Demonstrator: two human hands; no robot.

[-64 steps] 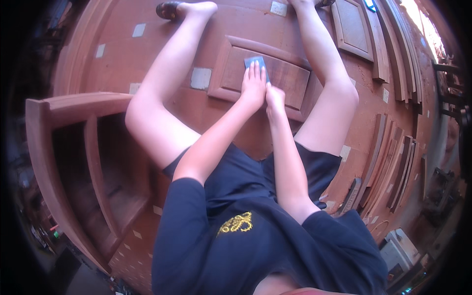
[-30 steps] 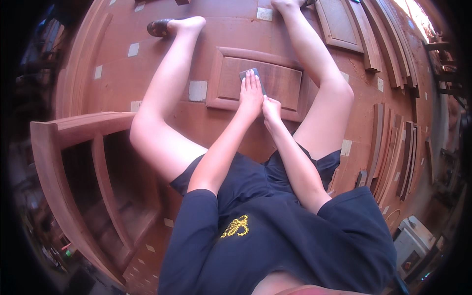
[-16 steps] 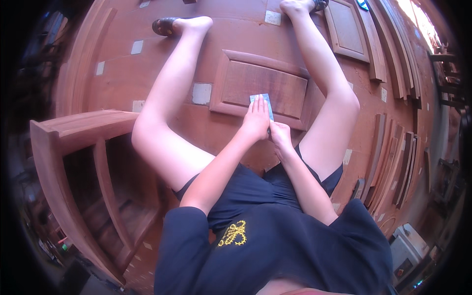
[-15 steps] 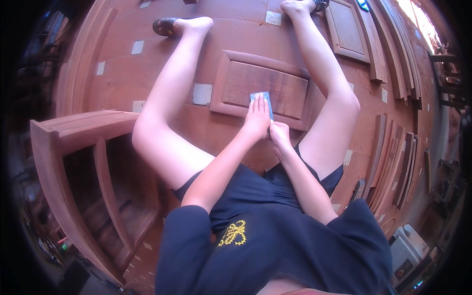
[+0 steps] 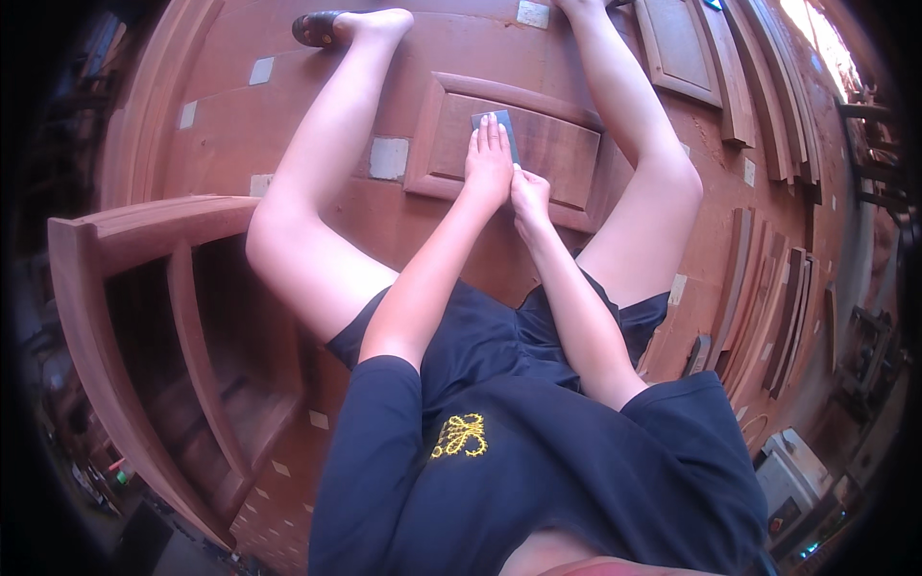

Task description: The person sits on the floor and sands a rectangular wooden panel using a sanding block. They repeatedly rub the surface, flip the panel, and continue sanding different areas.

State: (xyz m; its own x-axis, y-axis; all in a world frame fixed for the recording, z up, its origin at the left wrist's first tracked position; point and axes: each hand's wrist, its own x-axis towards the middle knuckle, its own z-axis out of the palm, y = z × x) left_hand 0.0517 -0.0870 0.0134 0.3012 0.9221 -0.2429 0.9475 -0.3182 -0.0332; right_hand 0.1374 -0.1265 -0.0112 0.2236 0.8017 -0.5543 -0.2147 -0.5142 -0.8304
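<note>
On the floor between my legs lies a brown wooden panel (image 5: 562,154) with a raised frame around its flat middle. A grey-blue rectangular piece of sandpaper (image 5: 506,121) rests on the left part of that middle. My left hand (image 5: 489,165) lies flat over it with fingers stretched forward, covering most of it. Just right of it, my right hand (image 5: 530,197) is closed, thumb and fingers pinching the sandpaper's near right end. The sandpaper's underside is hidden.
A wooden cabinet frame (image 5: 82,278) with open bays stands close to my left knee. Another framed panel (image 5: 680,48) and long boards (image 5: 768,86) lie beyond my right leg. Several wood strips (image 5: 744,288) are at the right, with a white box-like item (image 5: 795,468) nearer me.
Both hands have slid the sandpaper forward and slightly left over the panel. The whole view has shifted a little; the panel appears to stay in place.
</note>
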